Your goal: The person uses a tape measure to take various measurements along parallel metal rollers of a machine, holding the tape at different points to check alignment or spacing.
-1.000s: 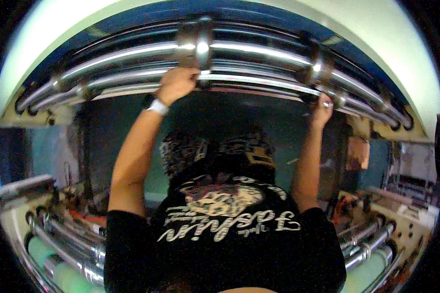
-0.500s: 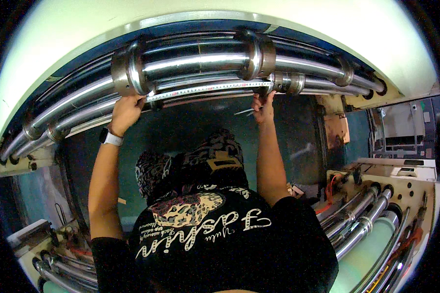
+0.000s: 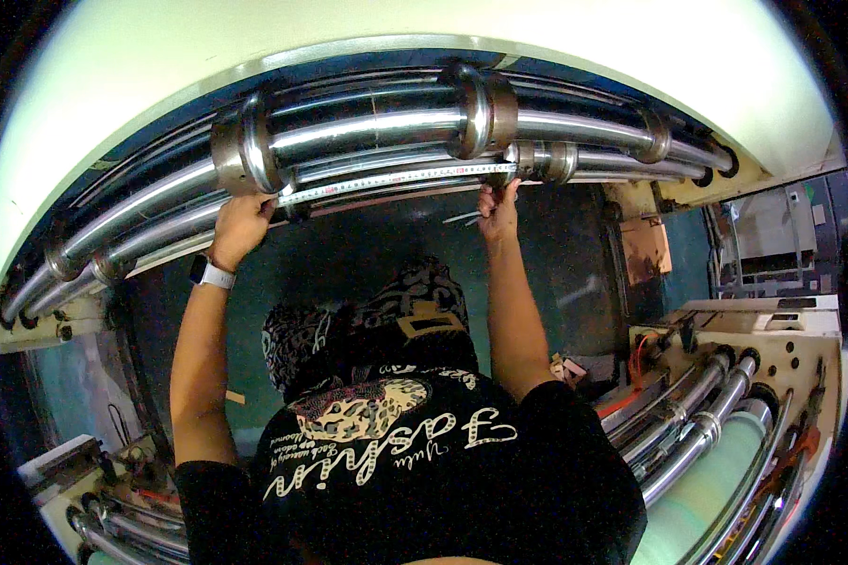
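A pale measuring tape [image 3: 396,178] with fine marks is stretched along the lower shaft [image 3: 188,209] of the machine in front of me. My left hand [image 3: 241,229], a watch on its wrist, is closed on the tape's left end, just below the big left collar [image 3: 245,141]. My right hand [image 3: 499,209] is closed at the tape's right end, beneath the smaller collars [image 3: 562,161]. A thin pale tool [image 3: 462,218] juts leftward from my right fingers; its kind is unclear. The palm sides of both hands are hidden.
A thicker shaft [image 3: 367,127] with a right collar [image 3: 481,111] runs above the tape, under a cream machine cover [image 3: 424,19]. Behind me at lower right is another machine with rollers [image 3: 697,428]. More rollers [image 3: 132,518] lie at lower left.
The view has shifted slightly, so the hands and tape appear a little lower and to the left. Both hands keep their hold on the tape.
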`<state>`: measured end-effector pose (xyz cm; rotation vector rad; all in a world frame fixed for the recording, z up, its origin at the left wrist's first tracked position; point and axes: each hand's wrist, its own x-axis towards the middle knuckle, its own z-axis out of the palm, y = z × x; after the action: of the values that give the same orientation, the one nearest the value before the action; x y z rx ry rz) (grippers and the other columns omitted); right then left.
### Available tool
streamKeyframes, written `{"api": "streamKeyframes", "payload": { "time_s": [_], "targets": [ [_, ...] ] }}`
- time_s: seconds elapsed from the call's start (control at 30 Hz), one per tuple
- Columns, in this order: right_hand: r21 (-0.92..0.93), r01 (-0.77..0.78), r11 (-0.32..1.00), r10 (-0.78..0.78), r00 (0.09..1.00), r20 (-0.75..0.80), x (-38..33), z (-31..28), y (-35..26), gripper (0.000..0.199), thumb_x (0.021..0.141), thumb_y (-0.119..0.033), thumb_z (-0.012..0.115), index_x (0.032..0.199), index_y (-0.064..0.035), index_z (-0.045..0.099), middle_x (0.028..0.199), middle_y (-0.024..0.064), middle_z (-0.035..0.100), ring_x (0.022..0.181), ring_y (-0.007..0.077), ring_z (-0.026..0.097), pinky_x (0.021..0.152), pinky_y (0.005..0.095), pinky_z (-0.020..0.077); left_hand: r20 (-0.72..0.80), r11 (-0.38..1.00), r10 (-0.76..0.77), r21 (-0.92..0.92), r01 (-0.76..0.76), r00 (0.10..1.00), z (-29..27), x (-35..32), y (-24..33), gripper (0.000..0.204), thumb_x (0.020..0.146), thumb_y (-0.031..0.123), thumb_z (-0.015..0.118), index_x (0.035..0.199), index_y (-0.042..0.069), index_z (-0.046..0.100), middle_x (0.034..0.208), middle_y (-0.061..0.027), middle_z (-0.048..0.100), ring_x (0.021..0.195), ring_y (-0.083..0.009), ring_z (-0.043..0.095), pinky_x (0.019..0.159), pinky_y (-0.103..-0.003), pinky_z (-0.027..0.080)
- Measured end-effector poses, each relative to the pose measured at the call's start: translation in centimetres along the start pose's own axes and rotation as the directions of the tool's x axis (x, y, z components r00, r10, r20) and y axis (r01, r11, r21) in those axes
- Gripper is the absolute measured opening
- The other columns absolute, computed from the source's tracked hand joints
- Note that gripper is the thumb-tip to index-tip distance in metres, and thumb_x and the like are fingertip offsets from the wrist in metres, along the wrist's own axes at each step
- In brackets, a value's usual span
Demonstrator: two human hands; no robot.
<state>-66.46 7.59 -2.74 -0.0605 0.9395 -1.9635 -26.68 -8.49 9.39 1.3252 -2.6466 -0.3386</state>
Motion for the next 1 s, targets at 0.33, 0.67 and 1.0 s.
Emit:
{"api": "streamKeyframes", "payload": {
  "time_s": [0.33,0.67,1.0],
  "targets": [
    [-0.018,0.007,1.000,-0.007,1.000,0.024,-0.3,0.5,-0.2,0.055,0.083,-0.060,0.042,0.100,-0.0082,0.048,0.067,0.0003,0.045,0.048,0.0050,0.033,0.037,0.0180,0.0235,-0.023,0.999,0.032,-0.019,-0.033,0.999,0.3,-0.1,-0.3,0.021,0.083,0.025,0.054,0.095,0.012,0.066,0.076,-0.0171,0.062,0.073,-0.0355,0.060,0.064,-0.044,0.046],
    [-0.345,-0.006,0.938,-0.125,0.926,-0.356,-1.7,1.1,-1.6,0.039,0.083,-0.046,0.058,0.084,-0.0080,0.050,0.065,0.0010,0.053,0.051,0.0088,0.045,0.041,0.0202,0.0329,0.045,1.000,0.003,0.004,-0.003,0.999,0.1,0.0,-0.6,0.021,0.083,0.026,0.056,0.089,0.009,0.066,0.078,-0.0181,0.061,0.072,-0.0368,0.059,0.061,-0.045,0.046],
    [-0.675,0.593,0.438,-0.726,0.677,0.124,-0.7,2.2,-3.4,0.016,0.081,-0.017,0.066,0.083,-0.0046,0.056,0.076,-0.0020,0.054,0.065,0.0065,0.043,0.056,0.0205,0.0369,0.031,0.999,0.023,0.044,-0.024,0.999,0.6,0.0,-0.6,0.021,0.083,0.027,0.053,0.093,0.013,0.067,0.083,-0.0135,0.064,0.077,-0.0326,0.060,0.067,-0.043,0.047]
  ]
}}
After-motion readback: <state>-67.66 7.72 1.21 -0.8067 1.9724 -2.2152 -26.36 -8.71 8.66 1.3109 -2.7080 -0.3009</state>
